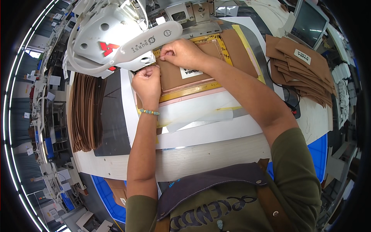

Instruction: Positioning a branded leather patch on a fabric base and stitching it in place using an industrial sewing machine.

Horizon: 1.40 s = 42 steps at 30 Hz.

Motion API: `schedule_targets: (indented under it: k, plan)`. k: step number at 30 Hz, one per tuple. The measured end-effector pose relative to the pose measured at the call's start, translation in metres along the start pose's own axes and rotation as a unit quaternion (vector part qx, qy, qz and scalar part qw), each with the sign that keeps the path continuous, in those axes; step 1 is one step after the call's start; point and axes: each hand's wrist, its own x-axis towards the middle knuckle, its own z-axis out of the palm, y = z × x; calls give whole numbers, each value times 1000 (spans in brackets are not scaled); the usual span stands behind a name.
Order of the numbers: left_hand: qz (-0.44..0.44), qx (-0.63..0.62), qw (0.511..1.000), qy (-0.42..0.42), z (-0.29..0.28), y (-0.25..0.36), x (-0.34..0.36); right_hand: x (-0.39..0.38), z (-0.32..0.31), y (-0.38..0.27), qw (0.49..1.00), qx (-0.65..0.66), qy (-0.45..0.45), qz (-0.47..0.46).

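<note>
Along the left of the table [208, 159] we've got a stack of brown panels [87, 112], then the white machine head [96, 40]. Right by it, our left hand [147, 80] has its fingers curled together (on what, if anything, we can't tell). Next, the brown panel [170, 78] lies bordered by the yellow frame [190, 91], and over it our right hand [184, 53] pinches its fingers close, contents hidden. Straying under that head while it runs could hurt us; an uneven tug could skew the panel. Far right, a ragged pile of brown pieces [303, 69] might slide if bumped.
</note>
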Motion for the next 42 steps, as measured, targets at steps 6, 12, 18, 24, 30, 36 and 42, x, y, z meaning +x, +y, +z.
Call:
schedule_targets:
  k: [6,12,18,24,30,36,42]
  plan:
    - [-4,4,1000,-3,0,-1,1,1,1,1,1000,-3,1,-1]
    - [6,-7,1000,2,0,1,-2,-1,-1,-1,1000,-5,-1,-2]
    - [13,-44,999,-20,-6,5,-11,-1,-6,-6,999,7,-36,5]
    - [90,14,996,-20,-11,4,-14,0,-7,-5,994,27,-60,-86]
    - [98,16,995,-27,-10,3,-14,-2,-9,-12,968,-115,10,-223]
    - [112,14,993,-34,-10,6,-14,0,-7,-12,943,-149,23,-296]
    - [75,4,996,-48,-9,15,-18,0,-7,-8,941,-164,27,-294]
